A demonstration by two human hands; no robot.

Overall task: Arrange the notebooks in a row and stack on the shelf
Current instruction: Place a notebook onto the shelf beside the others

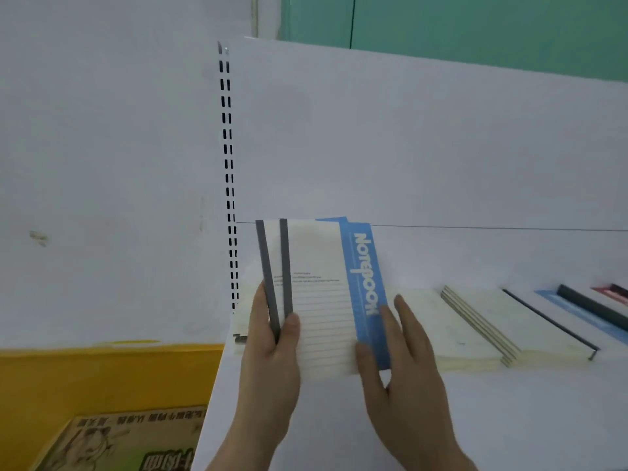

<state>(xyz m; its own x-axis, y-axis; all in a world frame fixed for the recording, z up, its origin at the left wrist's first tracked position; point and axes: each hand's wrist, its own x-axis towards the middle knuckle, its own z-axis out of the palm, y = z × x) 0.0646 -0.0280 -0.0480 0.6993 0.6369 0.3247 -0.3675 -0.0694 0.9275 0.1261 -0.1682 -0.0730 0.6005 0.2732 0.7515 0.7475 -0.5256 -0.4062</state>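
We see a pale white wall [102, 147] on our left, a slotted upright [228, 164] running down it, a white back panel [424, 137] ahead, a green wall [475, 25] above, and a yellow surface [102, 379] bearing a printed paper [129, 443].
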